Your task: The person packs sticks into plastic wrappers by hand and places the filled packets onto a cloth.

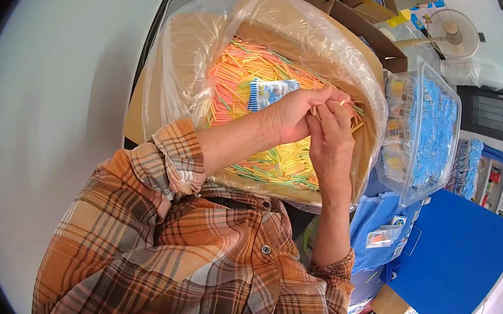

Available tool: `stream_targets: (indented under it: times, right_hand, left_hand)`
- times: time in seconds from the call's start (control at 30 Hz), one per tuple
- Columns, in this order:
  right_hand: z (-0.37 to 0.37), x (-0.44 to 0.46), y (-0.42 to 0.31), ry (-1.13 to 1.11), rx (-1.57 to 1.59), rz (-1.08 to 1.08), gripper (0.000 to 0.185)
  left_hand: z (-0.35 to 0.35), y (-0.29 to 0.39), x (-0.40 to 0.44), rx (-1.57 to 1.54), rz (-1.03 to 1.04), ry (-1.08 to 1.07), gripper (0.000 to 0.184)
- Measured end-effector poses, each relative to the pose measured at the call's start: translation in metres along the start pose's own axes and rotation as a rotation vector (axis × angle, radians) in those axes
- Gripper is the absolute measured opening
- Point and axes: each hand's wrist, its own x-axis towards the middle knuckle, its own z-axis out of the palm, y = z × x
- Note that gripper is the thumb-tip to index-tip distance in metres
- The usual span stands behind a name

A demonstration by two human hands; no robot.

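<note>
My left hand point(298, 109) reaches in from the left over the open box, and my right hand point(333, 140) comes up from below on the right. Their fingers meet, both closed round a few thin sticks; a pale yellow tip point(342, 103) pokes out, and most of what they hold is hidden. Below them lies a deep layer of pink, orange, yellow and green thin sticks point(234, 87) inside a clear plastic liner point(182, 56). A blue-and-white packet point(262, 94) rests on the sticks, partly covered by my left hand.
Right of the box stands a clear plastic bin point(406, 190) holding many blue-striped packets point(431, 134). A blue panel point(457, 255) and blue cloth point(374, 227) are lower right. Cardboard boxes point(365, 30) and a fan point(451, 34) are behind. A pale wall point(53, 103) is left.
</note>
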Motion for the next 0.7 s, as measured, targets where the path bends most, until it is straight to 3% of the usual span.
stream_targets:
  times: [0.17,0.27,0.33,0.5,0.53,0.67,0.7]
  right_hand:
    - [-0.017,-0.01,0.018,-0.023,0.281,0.095,0.027]
    - [-0.015,-0.015,0.014,0.067,0.255,0.082,0.025]
    - [-0.01,-0.017,0.013,0.156,0.123,-0.041,0.023]
    - [-0.018,-0.032,0.008,0.282,0.16,0.192,0.034]
    - [-0.018,-0.035,0.011,0.275,0.148,0.222,0.037]
    - [0.011,-0.05,0.006,0.178,0.646,0.661,0.033]
    - [0.013,-0.048,0.0,0.222,0.73,0.681,0.021]
  left_hand:
    - [-0.002,-0.004,0.004,0.002,-0.042,-0.123,0.048]
    - [-0.001,-0.006,0.003,-0.049,-0.047,-0.087,0.047]
    - [-0.003,-0.006,0.003,-0.086,-0.039,-0.072,0.042]
    - [-0.017,-0.006,0.007,-0.162,0.004,-0.192,0.027]
    - [-0.018,-0.006,0.009,-0.173,0.012,-0.137,0.026]
    - [-0.017,-0.009,0.01,-0.186,0.018,-0.019,0.024]
    - [-0.016,-0.009,0.008,-0.179,0.014,-0.014,0.024]
